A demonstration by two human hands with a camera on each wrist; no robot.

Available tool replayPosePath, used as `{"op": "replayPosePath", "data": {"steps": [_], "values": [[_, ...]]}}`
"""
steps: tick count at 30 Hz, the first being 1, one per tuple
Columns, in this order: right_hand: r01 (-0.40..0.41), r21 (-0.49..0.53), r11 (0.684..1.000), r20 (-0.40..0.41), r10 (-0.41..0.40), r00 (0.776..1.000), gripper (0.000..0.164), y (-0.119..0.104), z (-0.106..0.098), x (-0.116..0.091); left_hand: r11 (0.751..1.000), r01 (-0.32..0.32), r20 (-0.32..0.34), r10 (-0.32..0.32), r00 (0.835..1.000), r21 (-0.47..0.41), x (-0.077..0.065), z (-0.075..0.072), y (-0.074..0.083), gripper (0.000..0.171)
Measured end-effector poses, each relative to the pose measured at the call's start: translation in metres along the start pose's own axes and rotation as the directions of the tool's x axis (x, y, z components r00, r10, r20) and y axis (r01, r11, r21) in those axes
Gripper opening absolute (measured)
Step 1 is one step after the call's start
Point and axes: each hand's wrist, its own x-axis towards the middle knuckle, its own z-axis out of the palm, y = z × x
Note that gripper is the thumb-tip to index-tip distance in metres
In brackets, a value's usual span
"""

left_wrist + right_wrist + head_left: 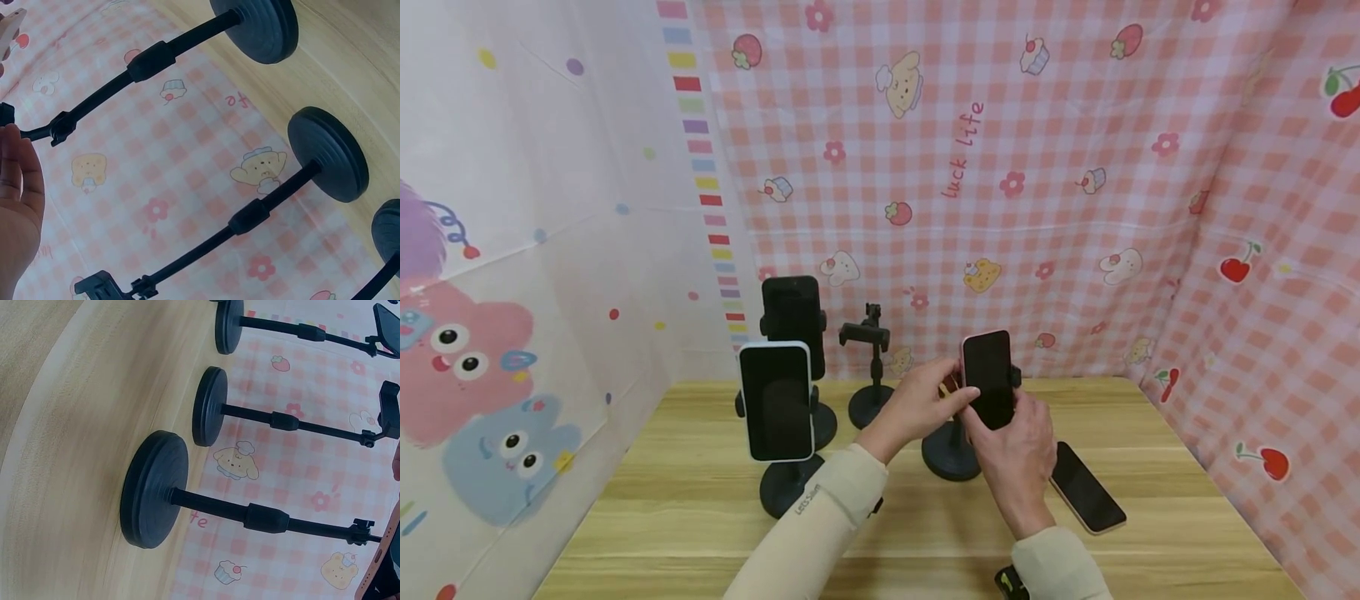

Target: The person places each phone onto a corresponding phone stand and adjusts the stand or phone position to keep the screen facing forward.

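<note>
**Holding a pink-edged phone [988,371] above a black stand [953,458]**

Supporting the phone nearly upright over the stand's round base. Clasping its lower part between thumb and fingers of the right hand [1018,442]; pinching its left edge with the left hand [919,402], laying the thumb over the screen. Concealing some fingertips behind the phone: impossible to tell how firmly pressing there. Showing, right of the stand, a second phone [1088,490] lying on the wooden table [1180,500]; left of the stand, another stand [871,408], then a white-edged phone [777,400] and a black phone [792,312], both mounted upright.
</note>
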Motion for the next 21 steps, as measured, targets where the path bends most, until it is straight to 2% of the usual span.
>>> {"op": "replayPosePath", "data": {"steps": [7,21], "values": [[-0.006,0.001,1.000,-0.008,0.006,1.000,0.081,0.0001,0.0004,0.0019,0.997,0.037,-0.031,-0.036,0.999,0.061,0.0001,-0.0024,0.0040,0.025],[-0.018,0.012,1.000,-0.020,0.019,1.000,0.083,-0.0014,0.0053,0.0011,0.993,0.051,-0.088,-0.042,0.995,0.106,-0.0001,-0.0034,0.0044,0.024]]}}
